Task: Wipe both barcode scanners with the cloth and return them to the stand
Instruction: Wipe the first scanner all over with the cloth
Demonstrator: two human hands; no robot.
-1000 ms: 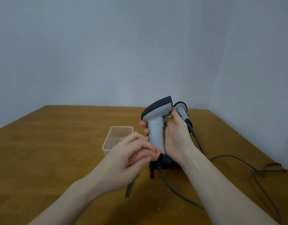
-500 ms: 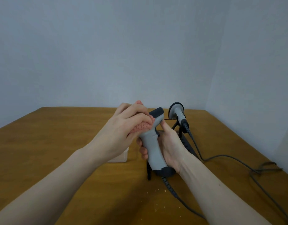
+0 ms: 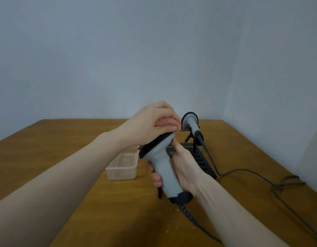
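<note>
Since half a second ago, the left hand (image 3: 150, 122) has risen slightly with the pink cloth (image 3: 167, 121) and now sits on top of the scanner's dark head, while the clear plastic box (image 3: 122, 166), hidden behind that forearm before, shows again left of centre.

Head view: the left hand's fingers (image 3: 169, 128) curl round the bunched cloth and press it onto the head of the grey barcode scanner (image 3: 165, 168), just above the middle of the frame. The right hand (image 3: 185, 168) grips this scanner's handle, fingers wrapped round the far side and the thumb lying up along the neck; the scanner is held above the table (image 3: 65, 139), tilted with its head toward the upper left. Its dark coiled cable (image 3: 189, 215) trails from the base toward the lower right.

A second scanner (image 3: 190, 122) rests on the black stand (image 3: 202, 157), right of centre and just behind the hands, its own cable (image 3: 243, 171) running across the table to the right edge, where it lies in a loose tangle. Small pale crumbs dot the wood near the bottom centre.
</note>
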